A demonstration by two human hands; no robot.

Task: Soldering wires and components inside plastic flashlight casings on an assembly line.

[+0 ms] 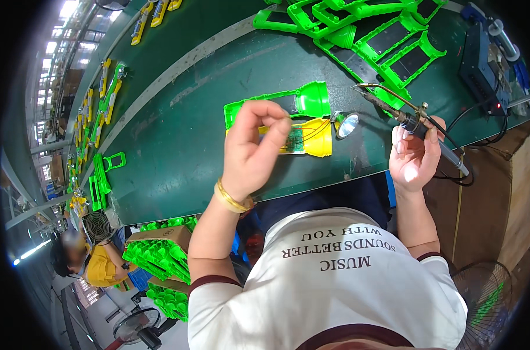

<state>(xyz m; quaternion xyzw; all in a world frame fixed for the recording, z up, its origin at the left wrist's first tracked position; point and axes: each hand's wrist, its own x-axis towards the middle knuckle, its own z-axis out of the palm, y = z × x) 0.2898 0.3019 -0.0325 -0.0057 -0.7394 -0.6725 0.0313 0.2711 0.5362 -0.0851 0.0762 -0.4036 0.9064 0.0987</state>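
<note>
My left hand is closed, thumb and forefinger pinched above a yellow flashlight housing half; anything between the fingertips is too small to make out. Within that housing sits a green circuit board, with thin dark wires running over it. A round reflector lamp lies at the housing's wide end. Just beyond, partly behind my left hand, is a green housing half. My right hand grips a soldering iron, its tip pointing up and left, apart from the housing. A thin metal tube is clamped along the iron.
Green housing frames are piled at the far right of the green table. A blue soldering station stands right. Yellow and green parts line the far left. Boxed green parts sit below the edge; another person is at lower left.
</note>
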